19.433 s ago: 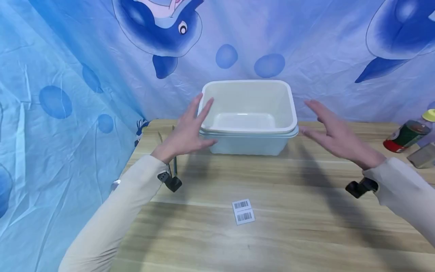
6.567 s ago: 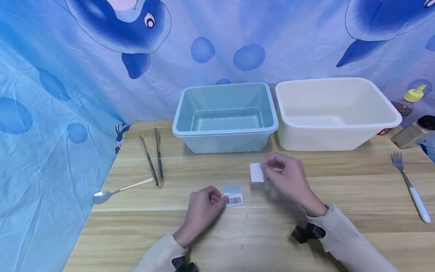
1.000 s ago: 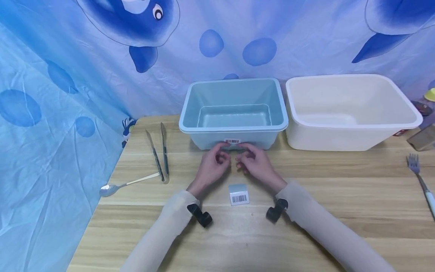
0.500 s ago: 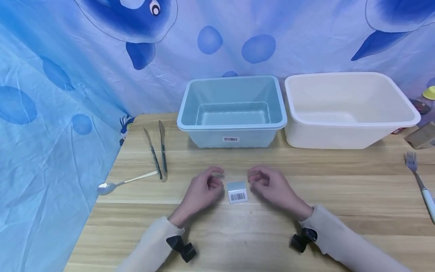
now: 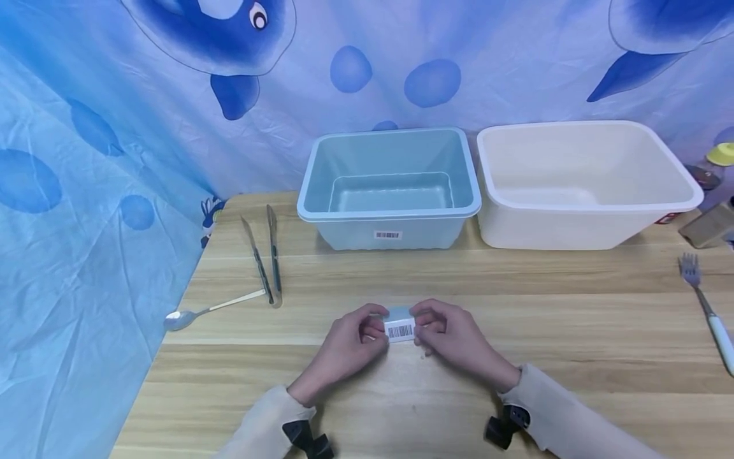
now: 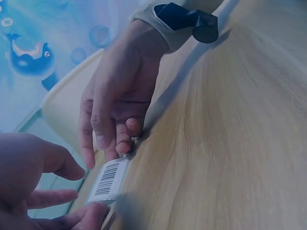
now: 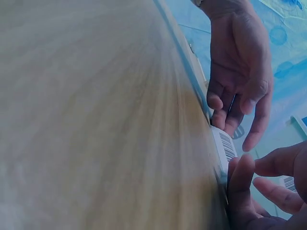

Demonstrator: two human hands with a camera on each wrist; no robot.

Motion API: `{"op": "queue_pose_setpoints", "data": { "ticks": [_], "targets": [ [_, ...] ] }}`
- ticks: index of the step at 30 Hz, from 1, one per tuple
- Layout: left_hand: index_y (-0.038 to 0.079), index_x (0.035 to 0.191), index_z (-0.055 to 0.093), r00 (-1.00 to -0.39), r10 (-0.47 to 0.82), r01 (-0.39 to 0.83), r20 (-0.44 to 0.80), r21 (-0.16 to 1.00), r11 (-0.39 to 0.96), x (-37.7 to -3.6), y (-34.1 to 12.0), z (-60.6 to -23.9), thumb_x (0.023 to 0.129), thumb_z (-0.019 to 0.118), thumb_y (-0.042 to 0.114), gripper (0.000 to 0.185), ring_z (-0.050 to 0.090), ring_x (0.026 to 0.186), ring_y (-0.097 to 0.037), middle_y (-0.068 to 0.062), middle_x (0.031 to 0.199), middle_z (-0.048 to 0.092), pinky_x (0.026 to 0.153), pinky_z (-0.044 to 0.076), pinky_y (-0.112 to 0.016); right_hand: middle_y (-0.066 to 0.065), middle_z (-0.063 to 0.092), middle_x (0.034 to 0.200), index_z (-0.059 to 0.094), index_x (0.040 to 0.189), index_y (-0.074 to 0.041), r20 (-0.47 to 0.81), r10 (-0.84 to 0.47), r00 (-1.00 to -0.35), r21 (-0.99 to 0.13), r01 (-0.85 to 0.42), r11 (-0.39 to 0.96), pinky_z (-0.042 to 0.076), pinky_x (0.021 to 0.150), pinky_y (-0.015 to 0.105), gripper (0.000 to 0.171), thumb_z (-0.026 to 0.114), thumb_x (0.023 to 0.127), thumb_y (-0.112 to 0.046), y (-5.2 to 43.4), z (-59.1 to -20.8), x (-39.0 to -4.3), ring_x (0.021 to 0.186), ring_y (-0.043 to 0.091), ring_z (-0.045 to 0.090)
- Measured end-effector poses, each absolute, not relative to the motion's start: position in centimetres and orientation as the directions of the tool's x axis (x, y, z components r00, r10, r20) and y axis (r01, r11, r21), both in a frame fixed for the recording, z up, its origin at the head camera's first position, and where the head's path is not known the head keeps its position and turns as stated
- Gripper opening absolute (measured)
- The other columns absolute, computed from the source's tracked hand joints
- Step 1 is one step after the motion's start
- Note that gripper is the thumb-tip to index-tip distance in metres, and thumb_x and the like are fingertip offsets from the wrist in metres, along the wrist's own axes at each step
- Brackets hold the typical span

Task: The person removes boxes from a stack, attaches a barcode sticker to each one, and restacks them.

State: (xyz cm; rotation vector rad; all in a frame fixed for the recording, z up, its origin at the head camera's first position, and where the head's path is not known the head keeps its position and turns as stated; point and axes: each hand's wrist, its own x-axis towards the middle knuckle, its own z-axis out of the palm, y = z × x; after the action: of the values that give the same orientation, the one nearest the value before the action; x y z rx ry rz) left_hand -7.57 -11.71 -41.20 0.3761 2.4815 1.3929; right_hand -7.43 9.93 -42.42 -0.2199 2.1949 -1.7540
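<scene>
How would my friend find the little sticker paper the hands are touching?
Look at the wooden table, in front of the pale blue tub. Between the left hand and right hand lies a small white barcode label sheet. Unlike the barcode sticker already stuck on the tub's front, this one lies flat on the wood.

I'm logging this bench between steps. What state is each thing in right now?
Blue bin: upright, empty, barcode label on its front wall.
White bin: upright, empty, no label showing.
Label sheet: on the table, one barcode left.
Left hand: at the sheet's left edge.
Right hand: at its right edge.
Tongs, spoon, fork: lying flat.
</scene>
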Motion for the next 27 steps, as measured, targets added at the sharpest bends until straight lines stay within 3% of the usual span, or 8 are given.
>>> {"op": "queue_pose_setpoints", "data": {
  "ticks": [10,18,24,27],
  "targets": [
    [-0.001,0.116,0.063,-0.925,0.368,0.082,-0.097,0.893,0.443,-7.9,-11.1,-41.3,0.081,0.063,-0.001,0.034,0.066,0.085,-0.014,-0.012,0.097,0.07,0.072,0.054,-0.018,0.02,0.068,0.092,0.061,0.109,0.006,-0.151,-0.285,-0.947,-0.973,0.091,0.214,0.056,0.053,0.028,0.024,0.065,0.086,0.003,9.9,-42.9,-7.6,0.068,0.018,0.067],
    [0.0,0.117,0.063,-0.93,0.363,0.016,-0.062,0.978,0.21,-8.0,-10.0,-40.2,0.081,0.065,-0.007,0.037,0.066,0.094,-0.025,-0.018,0.105,0.067,0.073,0.057,-0.023,0.019,0.065,0.093,0.064,0.107,0.001,-0.092,-0.183,-0.979,-0.988,0.067,0.137,0.057,0.056,0.03,0.021,0.067,0.086,0.0,10.4,-41.6,-7.2,0.071,0.024,0.067],
    [-0.001,0.113,0.065,-0.932,0.362,0.038,-0.014,0.99,0.137,-7.8,-9.3,-39.3,0.081,0.068,-0.006,0.033,0.066,0.086,-0.018,-0.021,0.103,0.067,0.066,0.057,-0.023,0.018,0.066,0.094,0.064,0.106,-0.001,-0.023,-0.156,-0.987,-0.991,0.001,0.136,0.058,0.06,0.031,0.021,0.066,0.086,0.0,10.8,-40.5,-6.2,0.073,0.024,0.067],
    [-0.001,0.111,0.066,-0.936,0.351,0.053,0.002,0.989,0.136,-7.7,-9.0,-38.9,0.081,0.068,-0.007,0.031,0.065,0.081,-0.014,-0.019,0.099,0.068,0.064,0.057,-0.023,0.011,0.066,0.091,0.066,0.105,-0.007,0.037,-0.138,-0.99,-0.969,-0.069,0.235,0.057,0.058,0.029,0.02,0.068,0.086,-0.003,10.9,-39.9,-5.6,0.071,0.019,0.066]
  ]
}}
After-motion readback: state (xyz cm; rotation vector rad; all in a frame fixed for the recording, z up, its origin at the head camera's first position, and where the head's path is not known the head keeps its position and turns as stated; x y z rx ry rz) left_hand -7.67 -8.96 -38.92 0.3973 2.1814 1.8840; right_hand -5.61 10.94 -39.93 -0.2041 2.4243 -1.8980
